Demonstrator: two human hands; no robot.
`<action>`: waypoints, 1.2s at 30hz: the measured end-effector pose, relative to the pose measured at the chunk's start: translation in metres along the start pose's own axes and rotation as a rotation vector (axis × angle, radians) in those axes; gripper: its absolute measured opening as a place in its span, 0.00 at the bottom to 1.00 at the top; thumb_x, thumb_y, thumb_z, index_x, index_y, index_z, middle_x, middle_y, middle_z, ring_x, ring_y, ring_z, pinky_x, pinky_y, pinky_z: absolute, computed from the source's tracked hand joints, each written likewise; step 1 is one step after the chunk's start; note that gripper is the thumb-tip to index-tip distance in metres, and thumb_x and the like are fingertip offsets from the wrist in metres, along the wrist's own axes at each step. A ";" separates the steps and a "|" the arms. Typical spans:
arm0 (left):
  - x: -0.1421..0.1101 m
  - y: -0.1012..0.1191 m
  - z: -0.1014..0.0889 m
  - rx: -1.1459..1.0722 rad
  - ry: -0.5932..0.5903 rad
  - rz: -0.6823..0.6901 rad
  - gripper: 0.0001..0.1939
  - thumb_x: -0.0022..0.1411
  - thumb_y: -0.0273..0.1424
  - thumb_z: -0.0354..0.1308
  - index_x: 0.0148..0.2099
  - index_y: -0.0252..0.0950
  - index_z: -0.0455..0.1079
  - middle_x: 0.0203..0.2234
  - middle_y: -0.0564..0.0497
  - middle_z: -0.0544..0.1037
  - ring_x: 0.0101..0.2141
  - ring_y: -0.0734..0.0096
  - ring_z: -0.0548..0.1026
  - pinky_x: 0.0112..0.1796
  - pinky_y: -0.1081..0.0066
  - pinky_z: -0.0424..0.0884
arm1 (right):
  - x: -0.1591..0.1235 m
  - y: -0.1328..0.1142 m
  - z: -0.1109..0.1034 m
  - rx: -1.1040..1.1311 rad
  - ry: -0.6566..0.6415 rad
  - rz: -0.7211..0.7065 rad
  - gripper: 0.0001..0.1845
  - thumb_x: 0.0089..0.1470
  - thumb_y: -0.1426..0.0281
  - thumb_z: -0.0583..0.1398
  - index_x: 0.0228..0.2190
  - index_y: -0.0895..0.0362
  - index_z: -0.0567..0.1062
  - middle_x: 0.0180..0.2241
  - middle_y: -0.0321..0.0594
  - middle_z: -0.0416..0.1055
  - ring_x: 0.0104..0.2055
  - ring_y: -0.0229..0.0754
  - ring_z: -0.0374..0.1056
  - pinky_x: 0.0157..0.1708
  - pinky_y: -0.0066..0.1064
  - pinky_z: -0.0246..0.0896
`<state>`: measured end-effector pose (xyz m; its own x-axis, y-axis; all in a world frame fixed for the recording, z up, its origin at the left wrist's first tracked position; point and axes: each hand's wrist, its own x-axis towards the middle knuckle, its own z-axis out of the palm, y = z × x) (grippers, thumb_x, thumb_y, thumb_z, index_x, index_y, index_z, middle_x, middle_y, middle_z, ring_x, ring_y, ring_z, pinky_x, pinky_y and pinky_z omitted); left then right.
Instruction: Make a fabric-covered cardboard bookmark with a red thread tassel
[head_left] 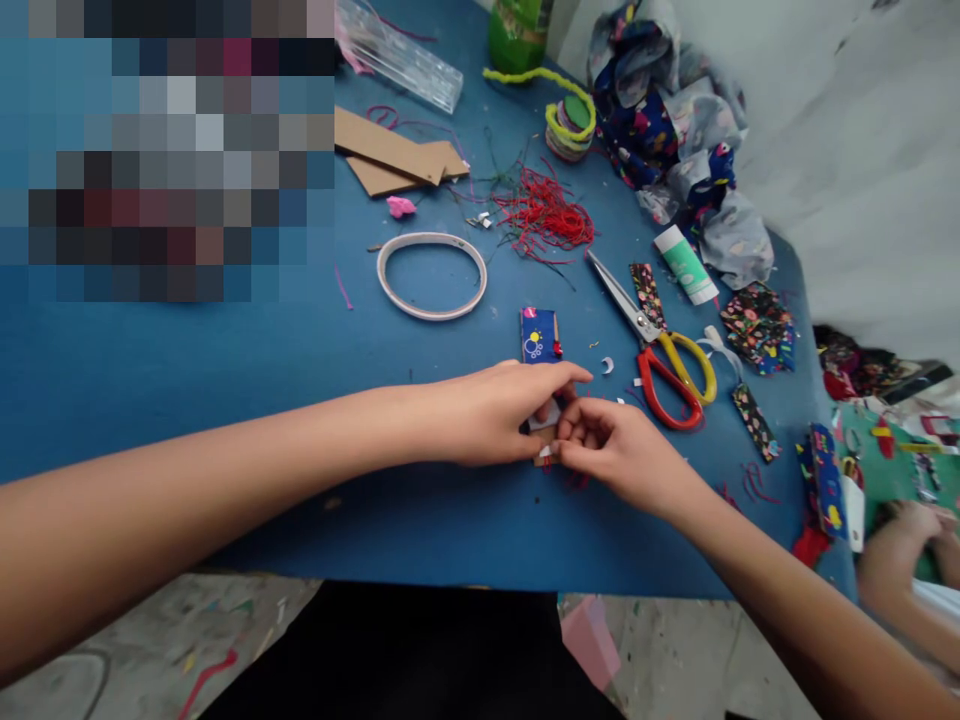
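The principal hazard is misalignment: if the left hand (pixel 487 405) presses unevenly on the cardboard strip (pixel 538 335) while the right hand (pixel 626 445) works at its near end, the strip could pivot or slide on the blue table (pixel 247 370). A second fault is likely to be a crease or lifted edge in the covering, caused by uneven pull from the right fingertips; a third is a loose thread caught beneath it, since red threads (pixel 551 215) and small scraps lie about the surface. The long axis of the strip runs approximately from 12 to 6 o'clock, with the blue patterned end directed to 12, away from the person, and the brown end directed to 6, toward the body. The strip is located on the table directly under and between the two hands, which hide its middle. Left fingers: loosely bent across the strip, thumb toward its near end; whether they clamp its edges cannot be told. Right fingers: curled, with thumb and forefinger drawn together beside a small white piece (pixel 545 451); whether they pinch it cannot be told. Adjacent items: scissors (pixel 643 322) at 2 o'clock from the hands, glue stick (pixel 685 265) farther out at 1 to 2, white ring (pixel 432 315) at 10 to 11
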<state>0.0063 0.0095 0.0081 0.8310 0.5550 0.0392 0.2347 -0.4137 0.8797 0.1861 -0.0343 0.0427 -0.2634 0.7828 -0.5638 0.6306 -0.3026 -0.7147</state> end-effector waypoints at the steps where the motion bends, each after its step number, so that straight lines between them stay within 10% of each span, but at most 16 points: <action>1: 0.000 0.000 0.000 0.000 -0.002 0.002 0.31 0.56 0.25 0.60 0.61 0.30 0.56 0.39 0.46 0.77 0.39 0.68 0.76 0.41 0.70 0.68 | 0.000 0.000 0.000 -0.004 0.005 0.005 0.06 0.44 0.72 0.61 0.23 0.57 0.68 0.17 0.28 0.62 0.20 0.31 0.56 0.20 0.24 0.51; 36: 0.002 0.001 -0.001 -0.009 -0.027 -0.029 0.32 0.56 0.24 0.60 0.61 0.30 0.55 0.40 0.47 0.76 0.40 0.67 0.74 0.41 0.70 0.68 | -0.004 0.004 0.002 -0.016 0.037 0.012 0.08 0.43 0.71 0.63 0.25 0.56 0.67 0.19 0.27 0.63 0.21 0.32 0.59 0.21 0.25 0.54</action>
<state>0.0076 0.0106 0.0096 0.8371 0.5470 0.0010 0.2545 -0.3912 0.8844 0.1889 -0.0397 0.0412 -0.2287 0.7987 -0.5566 0.6454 -0.3037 -0.7009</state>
